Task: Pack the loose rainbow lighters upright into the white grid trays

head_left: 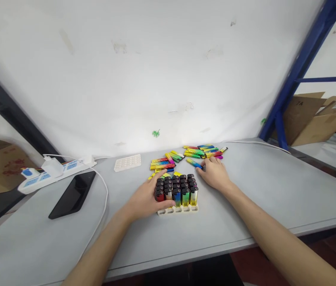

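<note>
Several black-topped lighters (177,195) stand upright in rows in a cream tray (178,210) with oval holes; its front row of holes shows bare. My left hand (146,198) is closed round the left side of this block, thumb across the front and fingers reaching behind. To the right, my right hand (215,173) has its thumb and fingers closed at the near end of a blue and yellow lighter-sized piece (194,163) lying on the table. Shiny multicoloured pieces of the same shape lie behind in a left pile (162,165) and a right pile (202,151).
A second white holed tray (127,163) lies at the back left. Further left are a black phone (72,194), a white power strip (56,173) with plugs, and a white cable (106,198) across the table. The wall closes the back; blue shelf posts (292,75) stand at the right.
</note>
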{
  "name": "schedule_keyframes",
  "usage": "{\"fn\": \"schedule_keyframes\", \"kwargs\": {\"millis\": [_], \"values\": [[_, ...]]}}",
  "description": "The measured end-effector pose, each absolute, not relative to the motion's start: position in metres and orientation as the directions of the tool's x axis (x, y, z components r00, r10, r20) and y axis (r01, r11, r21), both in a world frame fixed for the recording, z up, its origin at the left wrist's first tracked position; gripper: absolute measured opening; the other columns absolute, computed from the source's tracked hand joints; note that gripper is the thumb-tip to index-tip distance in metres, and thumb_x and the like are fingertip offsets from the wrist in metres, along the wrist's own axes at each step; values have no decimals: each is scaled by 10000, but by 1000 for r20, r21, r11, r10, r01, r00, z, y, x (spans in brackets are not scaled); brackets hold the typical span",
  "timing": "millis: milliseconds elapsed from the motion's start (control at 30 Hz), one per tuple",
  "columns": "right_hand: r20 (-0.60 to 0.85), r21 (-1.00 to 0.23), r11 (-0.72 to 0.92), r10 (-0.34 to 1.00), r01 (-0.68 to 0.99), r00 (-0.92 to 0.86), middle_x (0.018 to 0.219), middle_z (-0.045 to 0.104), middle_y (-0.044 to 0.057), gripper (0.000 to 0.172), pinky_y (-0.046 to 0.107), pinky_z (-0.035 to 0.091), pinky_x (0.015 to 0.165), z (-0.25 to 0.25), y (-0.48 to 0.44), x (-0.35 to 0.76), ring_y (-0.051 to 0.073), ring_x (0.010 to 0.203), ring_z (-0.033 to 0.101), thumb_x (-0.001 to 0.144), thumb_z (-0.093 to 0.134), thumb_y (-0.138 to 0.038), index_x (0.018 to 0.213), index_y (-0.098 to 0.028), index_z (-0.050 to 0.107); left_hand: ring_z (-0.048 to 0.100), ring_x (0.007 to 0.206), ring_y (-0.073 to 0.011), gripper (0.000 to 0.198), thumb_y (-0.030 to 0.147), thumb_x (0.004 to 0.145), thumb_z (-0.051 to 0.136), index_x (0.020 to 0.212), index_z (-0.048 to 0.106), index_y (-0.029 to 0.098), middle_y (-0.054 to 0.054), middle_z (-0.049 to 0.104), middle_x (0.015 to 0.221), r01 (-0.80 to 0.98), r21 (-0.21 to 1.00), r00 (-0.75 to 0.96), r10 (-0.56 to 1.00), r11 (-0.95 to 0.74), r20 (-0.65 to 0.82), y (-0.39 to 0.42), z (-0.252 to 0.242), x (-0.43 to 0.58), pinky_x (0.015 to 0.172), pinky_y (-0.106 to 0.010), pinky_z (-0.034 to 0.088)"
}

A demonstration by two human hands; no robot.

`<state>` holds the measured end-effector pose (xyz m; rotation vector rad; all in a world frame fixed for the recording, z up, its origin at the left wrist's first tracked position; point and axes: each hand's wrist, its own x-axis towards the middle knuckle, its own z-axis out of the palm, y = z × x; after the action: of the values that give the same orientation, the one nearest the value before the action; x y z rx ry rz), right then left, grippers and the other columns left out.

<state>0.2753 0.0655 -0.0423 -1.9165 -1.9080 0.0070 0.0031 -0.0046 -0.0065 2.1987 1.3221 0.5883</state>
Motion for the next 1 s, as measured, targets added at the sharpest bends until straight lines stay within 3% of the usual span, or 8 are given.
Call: {"fn": "schedule_keyframes", "kwargs": {"millis": [100,167,300,467,567,633,867,1000], "values": [[347,-355,80,937,931,52,1074,616,154,239,434,405,921,-40,65,276,332,1077,535,843,561,-366,936,-161,639,628,1065,-301,953,491,725,753,1509,278,231,-96,691,1115,670,627,429,896,-398,111,-5,-6,3,918,-412,483],[385,-455,121,920,882,72,1076,629,138,211,419,419,922,-39,66,276,308,1072,548,828,583,-344,942,-169,617,628,1059,-299,941,486,725,754,1503,293,229,-98,687,1119,665,631,429,896,-400,115,-5,-6,3,914,-410,484],[366,-762,223,923,608,121,1031,671,86,214,365,465,869,-36,68,274,230,978,620,841,579,-374,955,-193,562,601,1120,-310,940,503,737,740,1507,280,220,-110,661,1191,672,616,437,891,-412,119,-5,-7,2,952,-426,465],[309,-907,253,943,336,124,848,669,26,262,311,488,684,-32,63,267,185,750,659,901,496,-457,1010,-219,493,558,1207,-321,964,502,735,738,1515,247,221,-115,628,1273,702,575,439,891,-420,114,-3,-10,1,995,-432,447],[290,-922,246,950,299,114,738,584,-29,318,270,431,522,-32,62,266,140,537,567,907,466,-526,1047,-243,507,566,1200,-316,963,510,735,735,1513,243,229,-112,618,1295,705,569,442,890,-424,114,-2,-11,0,989,-430,457],[321,-899,259,938,354,128,678,523,-45,338,261,393,503,-34,63,267,131,509,501,904,464,-551,1035,-251,548,572,1192,-314,963,515,732,736,1512,247,233,-108,619,1295,703,571,444,889,-424,114,-2,-12,0,987,-429,461],[295,-851,190,944,489,147,758,616,52,441,316,408,647,-38,69,272,198,692,555,946,310,-495,782,-190,584,567,1202,-308,964,522,729,740,1511,255,232,-106,609,1310,697,576,443,888,-427,123,-1,-12,0,991,-423,463],[370,-782,275,927,560,62,975,680,96,334,333,417,769,-38,68,269,236,888,594,913,408,-438,896,-179,618,575,1193,-300,955,518,726,744,1503,267,235,-103,604,1323,692,577,449,885,-433,126,-1,-12,0,993,-417,464]]}}
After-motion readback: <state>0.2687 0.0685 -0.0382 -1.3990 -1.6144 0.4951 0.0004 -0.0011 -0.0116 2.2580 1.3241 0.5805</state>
